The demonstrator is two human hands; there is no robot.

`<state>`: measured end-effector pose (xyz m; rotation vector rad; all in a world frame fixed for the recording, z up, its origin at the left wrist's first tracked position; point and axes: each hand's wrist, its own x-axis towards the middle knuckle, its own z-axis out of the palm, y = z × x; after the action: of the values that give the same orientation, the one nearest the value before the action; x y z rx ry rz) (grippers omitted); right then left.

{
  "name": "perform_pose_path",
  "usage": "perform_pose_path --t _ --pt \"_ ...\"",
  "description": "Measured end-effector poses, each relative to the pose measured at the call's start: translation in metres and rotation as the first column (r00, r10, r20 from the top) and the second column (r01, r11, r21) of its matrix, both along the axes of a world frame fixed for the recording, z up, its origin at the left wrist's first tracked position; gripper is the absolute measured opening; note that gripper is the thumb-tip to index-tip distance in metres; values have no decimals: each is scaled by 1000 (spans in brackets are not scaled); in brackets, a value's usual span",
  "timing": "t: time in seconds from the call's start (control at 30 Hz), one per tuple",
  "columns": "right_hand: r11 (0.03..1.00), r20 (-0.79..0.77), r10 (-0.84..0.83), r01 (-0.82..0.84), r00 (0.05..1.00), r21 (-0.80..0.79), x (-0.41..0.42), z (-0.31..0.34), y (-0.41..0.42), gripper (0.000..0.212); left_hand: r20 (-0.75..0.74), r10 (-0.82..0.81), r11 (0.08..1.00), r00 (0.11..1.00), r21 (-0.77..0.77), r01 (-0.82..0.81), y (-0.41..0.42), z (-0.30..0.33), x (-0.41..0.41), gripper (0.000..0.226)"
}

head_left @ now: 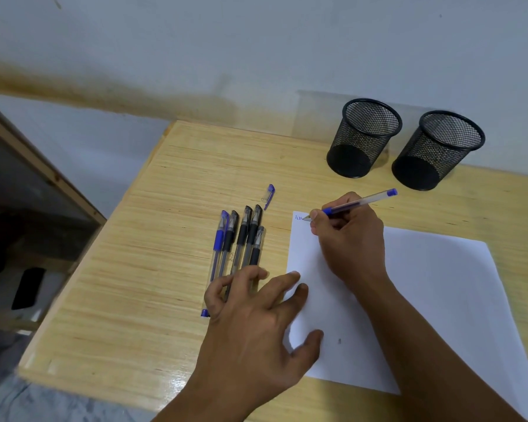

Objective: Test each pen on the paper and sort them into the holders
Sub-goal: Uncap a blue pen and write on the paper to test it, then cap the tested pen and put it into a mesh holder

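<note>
My right hand [349,239] grips an uncapped blue pen [363,203] with its tip on the top left corner of the white paper [424,284], where small blue marks show. My left hand [256,324] lies flat with fingers spread, its fingertips on the paper's left edge and over the lower ends of a row of capped pens [241,239], one blue and the others black. The pen's blue cap [268,194] lies alone on the table above the row. Two black mesh holders [363,138] [438,150], both empty, stand at the back right.
The wooden table [165,239] ends at a left edge and a near edge. A wall runs right behind the holders. To the left, below the table, there is a wooden frame [43,166] and a dark object [28,287] on the floor.
</note>
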<state>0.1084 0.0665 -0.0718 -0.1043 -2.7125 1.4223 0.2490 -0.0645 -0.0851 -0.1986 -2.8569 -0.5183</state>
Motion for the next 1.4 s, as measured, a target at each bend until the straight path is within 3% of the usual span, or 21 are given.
perform_pose_path --t 0.3,0.5,0.8,1.1,1.23,1.3,1.4 --pt "984 -16 -69 66 997 -165 0 3 7 15 8 0 1000 1000 -1 0 0 1 1 48" --pt "873 79 25 16 997 -487 0 16 22 3 53 22 1000 998 -10 -21 2 7 1 47" --pt "861 40 30 -6 999 -509 28 36 51 4 275 80 987 958 -154 -38 7 41 -14 56" --pt "803 68 34 13 997 -596 73 28 76 5 144 129 978 981 143 -150 1 46 -40 41" --pt "775 70 24 25 997 -631 80 28 93 6 140 205 877 969 413 -245 -9 55 -74 32" --pt "773 65 16 29 998 -633 82 28 100 6 158 269 852 950 422 -312 -17 56 -99 26" --pt "765 58 5 33 998 -643 86 28 107 7 197 357 872 913 279 -401 -25 56 -130 32"
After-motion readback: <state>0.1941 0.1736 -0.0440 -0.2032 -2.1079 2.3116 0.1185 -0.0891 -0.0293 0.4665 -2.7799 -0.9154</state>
